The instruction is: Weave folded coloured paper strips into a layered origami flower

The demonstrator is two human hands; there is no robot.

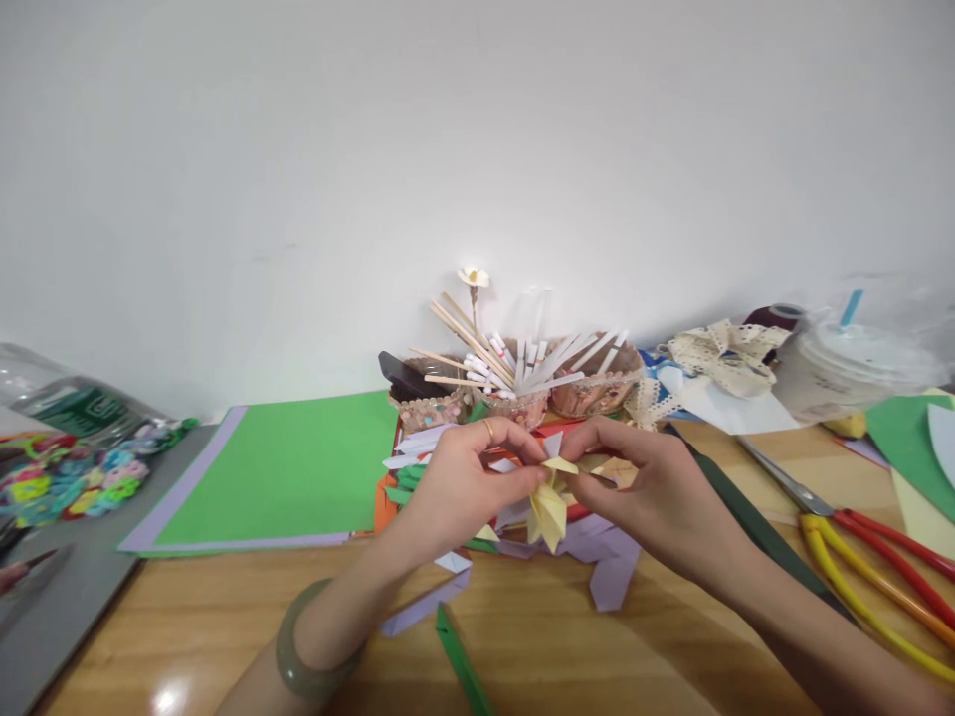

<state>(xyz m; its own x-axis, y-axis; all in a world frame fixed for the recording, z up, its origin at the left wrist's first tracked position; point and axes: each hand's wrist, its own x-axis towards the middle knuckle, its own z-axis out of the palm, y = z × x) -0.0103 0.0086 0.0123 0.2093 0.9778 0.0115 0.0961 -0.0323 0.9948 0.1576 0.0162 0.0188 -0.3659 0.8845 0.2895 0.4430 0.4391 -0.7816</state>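
A folded pale yellow paper piece point(548, 515) with pointed flaps hangs between my two hands, above the table. My left hand point(477, 477), with a ring on one finger, pinches it from the left between thumb and fingertips. From the right, my right hand point(649, 487) pinches its upper part, with a small pale flap showing between the fingertips. Behind and below lie purple paper strips point(612, 567) and other coloured scraps, partly hidden by the hands. A folded green paper strip point(461, 661) rests on the table nearer to me.
Green and purple paper sheets point(290, 467) lie at left. Decorated cups point(597, 388) with sticks and markers stand against the wall. Scissors point(806, 497) with red and yellow handles lie at right, near a lidded plastic cup point(858, 358). Colourful flower trims point(82, 482) sit far left.
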